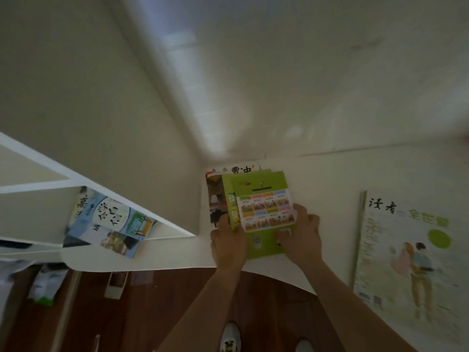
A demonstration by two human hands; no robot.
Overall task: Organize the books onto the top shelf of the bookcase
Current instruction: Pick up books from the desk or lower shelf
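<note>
White shelf top (330,179) meets pale walls in a corner, seen from the head camera. Pushed into that corner lies a stack of green books (264,212) over a darker book (215,194). Left hand (228,240) grips the stack's near left edge; right hand (302,237) grips its near right corner. Right of the stack, well apart, lies a magazine (406,250). Left of the stack, lower down, blue books (109,222) lean in a compartment.

The thin lime-green paperback book (264,212) carries a grid of small orange and pink picture panels. The pale glossy magazine (406,250) shows black characters, a green circle and two drawn figures.
</note>
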